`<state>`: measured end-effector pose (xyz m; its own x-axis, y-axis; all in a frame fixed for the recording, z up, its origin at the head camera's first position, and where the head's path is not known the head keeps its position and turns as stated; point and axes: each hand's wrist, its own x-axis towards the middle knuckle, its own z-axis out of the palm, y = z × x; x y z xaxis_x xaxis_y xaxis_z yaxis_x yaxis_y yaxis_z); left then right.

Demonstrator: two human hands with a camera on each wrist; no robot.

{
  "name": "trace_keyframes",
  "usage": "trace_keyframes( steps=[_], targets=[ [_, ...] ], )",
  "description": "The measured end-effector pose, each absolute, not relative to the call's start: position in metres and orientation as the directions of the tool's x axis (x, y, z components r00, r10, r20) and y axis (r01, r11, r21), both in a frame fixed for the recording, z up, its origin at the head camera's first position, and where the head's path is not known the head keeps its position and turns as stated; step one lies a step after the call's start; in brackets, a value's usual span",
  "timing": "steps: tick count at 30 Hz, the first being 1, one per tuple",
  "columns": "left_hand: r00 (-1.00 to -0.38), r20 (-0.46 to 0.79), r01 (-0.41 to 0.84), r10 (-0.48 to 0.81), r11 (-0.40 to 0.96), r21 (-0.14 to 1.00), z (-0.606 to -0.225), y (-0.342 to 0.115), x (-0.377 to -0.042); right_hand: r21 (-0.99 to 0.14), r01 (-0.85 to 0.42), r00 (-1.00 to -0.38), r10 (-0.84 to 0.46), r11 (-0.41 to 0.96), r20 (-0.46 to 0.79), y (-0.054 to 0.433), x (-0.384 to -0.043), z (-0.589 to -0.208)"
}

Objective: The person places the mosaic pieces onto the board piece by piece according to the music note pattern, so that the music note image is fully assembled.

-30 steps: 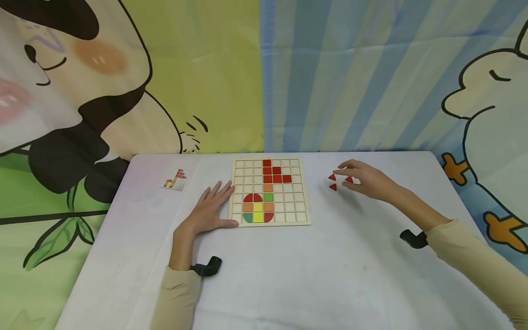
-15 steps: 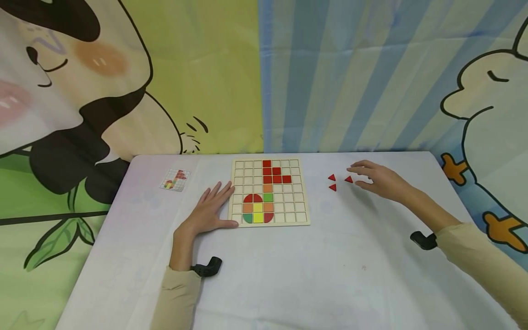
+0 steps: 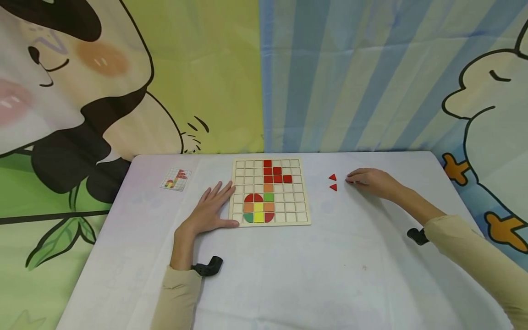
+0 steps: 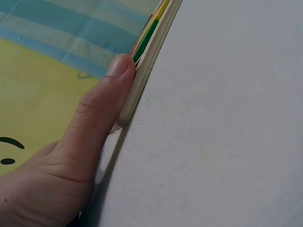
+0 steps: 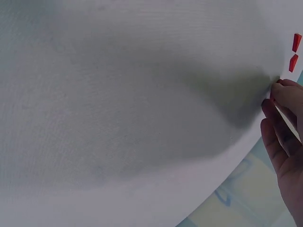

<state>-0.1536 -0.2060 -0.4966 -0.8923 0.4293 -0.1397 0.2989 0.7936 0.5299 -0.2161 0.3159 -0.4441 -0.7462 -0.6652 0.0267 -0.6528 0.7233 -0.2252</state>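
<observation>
My left hand (image 3: 209,211) lies with fingers spread at the left edge of a cream gridded board (image 3: 290,206). In the left wrist view its thumb (image 4: 97,101) presses on the board's corner. Red, orange, green and yellow tiles fill some squares, with red rounded pieces (image 3: 253,198) among them. On the right, my right hand (image 3: 374,182) pinches a small red triangle tile (image 5: 272,94) between thumb and fingertips, close over the table; the fingers hide most of it. Two more red triangle tiles (image 3: 332,182) lie just left of those fingertips.
A small printed card (image 3: 176,179) with a coloured grid pattern lies left of the board on the white-covered table (image 3: 288,275). A cartoon-printed cloth backdrop (image 3: 222,82) rises right behind the table's far edge.
My right hand first drew back to the right from the red triangles, then came down and pinched the rightmost one. My left hand and the board have stayed in place.
</observation>
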Motion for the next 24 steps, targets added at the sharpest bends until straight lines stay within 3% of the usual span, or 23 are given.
trace_keyframes(
  steps=[8, 18, 24],
  targets=[
    [-0.891, -0.134, 0.310, 0.435, 0.796, 0.520, -0.497, -0.206, -0.154, -0.259, -0.696, -0.717, -0.669, 0.670, 0.195, 0.318, -0.220, -0.457],
    [-0.890, -0.137, 0.311, 0.435, 0.799, 0.515, -0.496, -0.205, -0.154, -0.205, -0.690, -0.724, -0.660, 0.695, 0.199, 0.311, -0.215, -0.451],
    [-0.891, -0.137, 0.308, 0.433, 0.799, 0.517, -0.495, -0.205, -0.153, -0.246, -0.690, -0.723, -0.658, 0.680, 0.210, 0.291, -0.203, -0.440]
  ],
)
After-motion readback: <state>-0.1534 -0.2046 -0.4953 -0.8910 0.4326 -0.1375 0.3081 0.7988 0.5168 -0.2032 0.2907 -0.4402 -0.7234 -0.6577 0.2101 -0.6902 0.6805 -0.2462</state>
